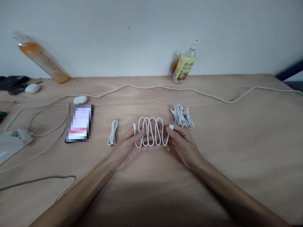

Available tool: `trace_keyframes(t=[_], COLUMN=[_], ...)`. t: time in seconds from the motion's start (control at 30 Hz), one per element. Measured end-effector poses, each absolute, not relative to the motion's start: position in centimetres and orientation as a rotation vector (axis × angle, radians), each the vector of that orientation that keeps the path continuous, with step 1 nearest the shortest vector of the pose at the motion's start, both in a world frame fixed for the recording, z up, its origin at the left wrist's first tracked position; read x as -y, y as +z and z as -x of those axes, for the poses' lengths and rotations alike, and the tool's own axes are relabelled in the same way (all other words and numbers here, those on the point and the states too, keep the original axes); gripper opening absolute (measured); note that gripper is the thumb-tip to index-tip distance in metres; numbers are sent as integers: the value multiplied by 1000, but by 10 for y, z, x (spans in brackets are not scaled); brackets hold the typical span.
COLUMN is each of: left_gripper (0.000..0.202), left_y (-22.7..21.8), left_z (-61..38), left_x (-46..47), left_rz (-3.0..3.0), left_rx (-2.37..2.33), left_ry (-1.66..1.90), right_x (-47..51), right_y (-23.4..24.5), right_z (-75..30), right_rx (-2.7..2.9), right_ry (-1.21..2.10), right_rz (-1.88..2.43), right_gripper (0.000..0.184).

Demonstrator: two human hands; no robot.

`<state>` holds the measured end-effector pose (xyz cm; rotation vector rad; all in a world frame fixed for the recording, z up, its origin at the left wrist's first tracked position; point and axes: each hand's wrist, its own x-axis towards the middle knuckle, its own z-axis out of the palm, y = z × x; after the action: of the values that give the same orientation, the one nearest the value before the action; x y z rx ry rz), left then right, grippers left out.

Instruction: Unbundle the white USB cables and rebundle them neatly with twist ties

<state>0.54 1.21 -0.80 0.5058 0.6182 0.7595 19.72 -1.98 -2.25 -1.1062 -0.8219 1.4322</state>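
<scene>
A white USB charging cable (151,132), spread in several loose loops, is held up between my two hands over the table. My left hand (129,143) grips its left end, thumb across the loops, with the small plug pointing up beside it. At the other end, my right hand (183,143) pinches the cable by its larger USB plug. Left of my left hand lies one folded white cable (113,132). Just beyond my right hand sits a pile of folded white cables (182,116). Some fingers are hidden behind the loops.
A phone (80,123) and a white earbud case (80,100) lie to the left. A long white cord (146,87) crosses the wooden table (236,132). An orange drink bottle (44,63) and a yellow drink bottle (185,64) stand by the wall. A power strip (20,135) is far left.
</scene>
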Motion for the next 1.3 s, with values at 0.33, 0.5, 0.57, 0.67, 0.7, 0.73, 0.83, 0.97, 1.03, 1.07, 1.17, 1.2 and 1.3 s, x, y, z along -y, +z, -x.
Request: trace_keyframes(t=[0.33,0.5,0.57,0.67,0.7,0.73,0.83,0.97,1.03,1.07,1.17,1.2,1.3], left_gripper=[39,35,34,34,35,36,40,41,40,38,32,30,30], left_y=[-7,-8,-8,-9,-9,-9,-9,-12,-12,-12,-12,-12,-11], left_z=[-6,-7,-7,-6,-6,-6,-7,-6,-6,-6,-6,-6,-6], left_x=[-11,-12,-12,-11,-11,-12,-13,-14,-14,-14,-13,-13,-13], left_rz=[-544,-542,-552,-552,-549,-546,-532,-526,-527,-526,-516,-510,-496], left_rx=[-620,-623,-622,-634,-640,-642,-634,-633,-639,-643,-647,-648,-659], left_ry=[750,761,766,769,769,769,780,785,786,786,779,780,790], right_x=[20,21,20,19,19,19,17,18,18,19,19,19,19], right_y=[-26,-26,-25,-26,-26,-26,-27,-27,-26,-26,-25,-25,-26], right_z=[-198,-198,-198,-197,-197,-197,-197,-197,-196,-196,-196,-196,-196], right_rx=[873,877,864,858,858,858,845,829,822,817,801,800,804], right_ry=[1421,1425,1430,1432,1431,1433,1434,1442,1441,1437,1433,1436,1445], right_rz=[1115,1107,1099,1099,1103,1105,1095,1097,1101,1100,1088,1085,1083], right_gripper=[38,37,37,37,37,37,38,38,37,38,38,38,38])
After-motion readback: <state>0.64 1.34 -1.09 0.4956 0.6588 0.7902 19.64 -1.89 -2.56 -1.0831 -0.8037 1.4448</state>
